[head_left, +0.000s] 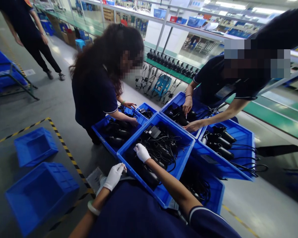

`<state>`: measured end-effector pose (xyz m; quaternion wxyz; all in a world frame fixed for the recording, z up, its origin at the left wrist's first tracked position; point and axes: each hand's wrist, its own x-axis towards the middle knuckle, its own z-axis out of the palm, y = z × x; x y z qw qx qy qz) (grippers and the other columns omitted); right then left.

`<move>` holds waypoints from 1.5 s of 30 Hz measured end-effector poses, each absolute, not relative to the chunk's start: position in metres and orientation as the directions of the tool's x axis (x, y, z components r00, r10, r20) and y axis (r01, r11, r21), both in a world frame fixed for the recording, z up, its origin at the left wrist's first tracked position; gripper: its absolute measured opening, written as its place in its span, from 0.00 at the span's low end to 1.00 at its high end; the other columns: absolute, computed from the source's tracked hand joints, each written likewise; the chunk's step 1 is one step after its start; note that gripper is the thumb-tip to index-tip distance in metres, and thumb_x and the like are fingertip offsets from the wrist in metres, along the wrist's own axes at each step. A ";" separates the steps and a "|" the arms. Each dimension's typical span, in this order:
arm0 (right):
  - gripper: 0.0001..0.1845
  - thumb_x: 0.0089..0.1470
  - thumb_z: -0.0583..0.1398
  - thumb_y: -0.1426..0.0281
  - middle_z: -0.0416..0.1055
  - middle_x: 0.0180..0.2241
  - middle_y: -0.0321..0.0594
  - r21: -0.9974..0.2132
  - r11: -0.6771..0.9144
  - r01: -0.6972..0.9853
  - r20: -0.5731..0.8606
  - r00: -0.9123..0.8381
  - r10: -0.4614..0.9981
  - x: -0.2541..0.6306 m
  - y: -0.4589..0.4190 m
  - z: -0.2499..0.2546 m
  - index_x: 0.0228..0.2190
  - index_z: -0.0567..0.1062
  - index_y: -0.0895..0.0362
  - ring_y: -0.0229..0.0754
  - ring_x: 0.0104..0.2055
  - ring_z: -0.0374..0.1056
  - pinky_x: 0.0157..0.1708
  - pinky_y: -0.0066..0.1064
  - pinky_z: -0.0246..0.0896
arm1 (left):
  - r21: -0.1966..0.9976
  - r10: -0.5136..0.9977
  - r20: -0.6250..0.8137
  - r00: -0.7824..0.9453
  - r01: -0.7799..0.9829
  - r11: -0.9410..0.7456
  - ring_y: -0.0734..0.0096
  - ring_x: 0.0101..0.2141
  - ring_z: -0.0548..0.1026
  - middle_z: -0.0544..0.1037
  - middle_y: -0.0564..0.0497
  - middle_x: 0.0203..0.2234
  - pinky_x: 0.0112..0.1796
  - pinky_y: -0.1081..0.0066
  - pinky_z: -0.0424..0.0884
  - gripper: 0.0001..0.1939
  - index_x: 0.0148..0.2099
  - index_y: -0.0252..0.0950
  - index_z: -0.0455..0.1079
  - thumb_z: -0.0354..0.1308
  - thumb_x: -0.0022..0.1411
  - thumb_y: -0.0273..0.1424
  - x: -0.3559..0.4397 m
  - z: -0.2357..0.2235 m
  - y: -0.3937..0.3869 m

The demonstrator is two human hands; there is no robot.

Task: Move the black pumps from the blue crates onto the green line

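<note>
adapter label [154,132] unreadable | gloved right hand [142,152] on black cables [163,145] | blue crate [176,126]

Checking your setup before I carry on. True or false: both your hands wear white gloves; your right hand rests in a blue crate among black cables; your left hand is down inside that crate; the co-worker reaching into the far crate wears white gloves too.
True: the left hand and right hand both wear white gloves.
True: the right hand rests in the blue crate on black cables.
False: the left hand is raised at the crate's rim, outside it, near a clear plastic bag.
False: the co-worker's hands are bare.
</note>
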<state>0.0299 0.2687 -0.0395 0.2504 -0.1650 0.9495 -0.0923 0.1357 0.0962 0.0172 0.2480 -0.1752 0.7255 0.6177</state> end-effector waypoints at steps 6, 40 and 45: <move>0.11 0.58 0.51 0.71 0.68 0.38 0.52 -0.286 0.924 -0.252 -0.467 -0.805 -0.365 0.032 0.264 -0.035 0.38 0.70 0.62 0.48 0.41 0.65 0.39 0.34 0.55 | 0.809 0.046 -0.580 -0.814 -0.568 0.151 0.68 0.29 0.71 0.73 0.48 0.24 0.27 0.74 0.63 0.24 0.27 0.34 0.65 0.45 0.57 0.50 0.134 0.021 0.097; 0.13 0.51 0.57 0.72 0.71 0.40 0.61 -0.050 0.843 0.535 -0.413 -0.780 0.470 -0.016 0.480 0.002 0.37 0.75 0.68 0.57 0.48 0.65 0.47 0.42 0.55 | 0.781 0.186 -0.602 -0.777 -0.523 0.342 0.63 0.30 0.71 0.74 0.46 0.26 0.28 0.71 0.64 0.29 0.33 0.34 0.67 0.47 0.55 0.57 0.127 0.019 0.118; 0.15 0.55 0.55 0.67 0.74 0.37 0.49 -0.215 0.792 0.572 -0.469 -0.771 0.430 -0.020 0.466 -0.025 0.39 0.75 0.63 0.45 0.40 0.70 0.40 0.30 0.60 | 0.764 0.161 -0.625 -0.764 -0.558 0.323 0.63 0.30 0.71 0.75 0.47 0.25 0.28 0.71 0.64 0.29 0.32 0.33 0.67 0.48 0.54 0.58 0.126 0.018 0.120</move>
